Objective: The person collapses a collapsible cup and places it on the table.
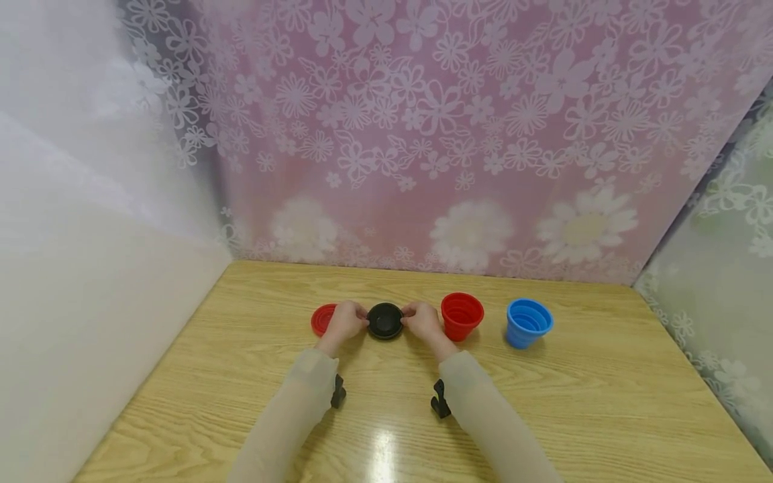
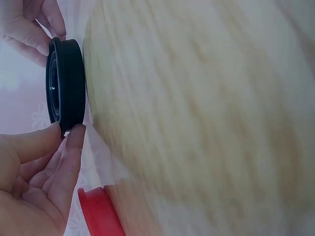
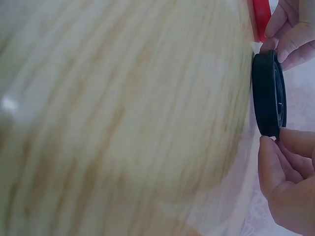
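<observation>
A black collapsible cup [image 1: 384,321], folded flat into a disc, is between my two hands at the middle of the table. My left hand [image 1: 346,322] pinches its left rim with thumb and fingers. On the opposite side, the thumb and fingertips of my right hand [image 1: 424,323] pinch the right rim. From the left wrist view the black cup [image 2: 71,88] is seen edge-on, close to the tabletop. A flat red collapsible cup [image 1: 321,318] lies just left of my left hand, partly hidden by it.
An expanded red cup [image 1: 461,316] stands right beside my right hand. Farther right is an expanded blue cup [image 1: 527,323]. The wooden table [image 1: 580,409] is bounded by a flowered pink curtain [image 1: 423,147] behind and pale sheets at both sides.
</observation>
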